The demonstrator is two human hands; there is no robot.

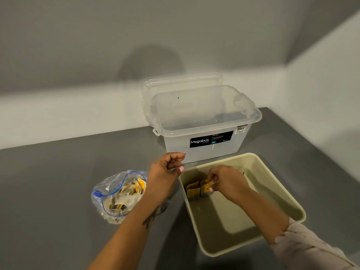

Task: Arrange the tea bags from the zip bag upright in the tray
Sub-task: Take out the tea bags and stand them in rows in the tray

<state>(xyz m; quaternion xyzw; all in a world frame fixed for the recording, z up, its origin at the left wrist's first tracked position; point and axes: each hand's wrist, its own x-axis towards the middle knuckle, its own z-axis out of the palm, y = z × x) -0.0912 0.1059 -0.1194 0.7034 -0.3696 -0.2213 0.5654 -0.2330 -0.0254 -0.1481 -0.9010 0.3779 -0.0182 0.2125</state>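
A beige tray point(276, 193) sits on the grey counter at the lower right. In its far left corner stand a few yellow-tagged tea bags point(192, 190), upright in a short row. My right hand point(226, 182) is inside the tray, fingers pinched on the rightmost tea bag point(206, 189) of that row. My left hand point(165, 174) hovers over the tray's left rim with fingers loosely curled and nothing in it. An open clear zip bag point(118, 193) with a blue seal lies to the left, holding several more tea bags.
A clear plastic Megabox storage bin point(204, 147) stands open just behind the tray, its lid point(181, 82) leaning behind it against the wall. The grey counter point(58, 191) meets walls at the back and right.
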